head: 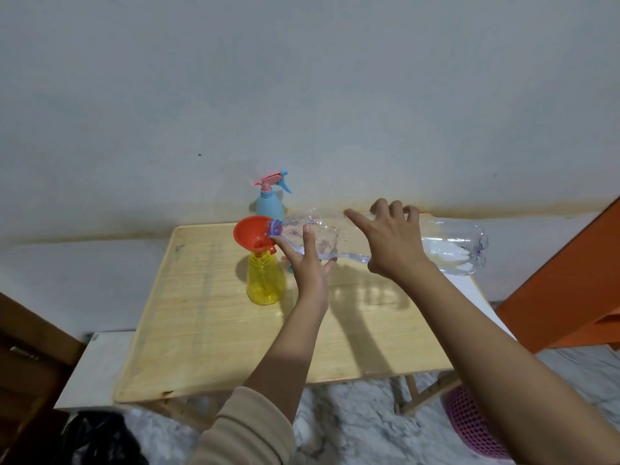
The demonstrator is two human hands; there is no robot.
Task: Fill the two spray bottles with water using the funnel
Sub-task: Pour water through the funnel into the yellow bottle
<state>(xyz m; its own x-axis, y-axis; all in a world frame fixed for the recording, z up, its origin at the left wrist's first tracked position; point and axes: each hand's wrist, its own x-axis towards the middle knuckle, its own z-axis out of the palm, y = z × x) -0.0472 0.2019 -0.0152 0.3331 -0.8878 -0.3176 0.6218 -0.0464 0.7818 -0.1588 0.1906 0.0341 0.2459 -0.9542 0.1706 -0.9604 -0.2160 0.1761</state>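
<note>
Nearest, a soft beige sleeve (248, 427) over veined marble floor (352, 424), and a purple lattice basket (469, 424) to the right; next the pale wood-grain worktop (218, 330), smooth, with a raised lip; above it the left hand (312, 263) props the shoulder of a clear plastic bottle (449, 243), fingers fairly straight against its near side, thumb underneath; the right hand (392, 243) wraps over the ribbed, crinkled middle, fingers curled on top, forefinger stretched out; the bottle lies almost level, its blue-ringed mouth over the rim of the funnel (250, 231); that's a glossy red cone, seated in the neck of the yellow spray bottle (263, 280), translucent, flared at its base, upright near the worktop's far left; its water level I can't judge; behind, by the grey wall (302, 95), the opaque blue spray bottle (270, 204) stands with its pink trigger head on.
</note>
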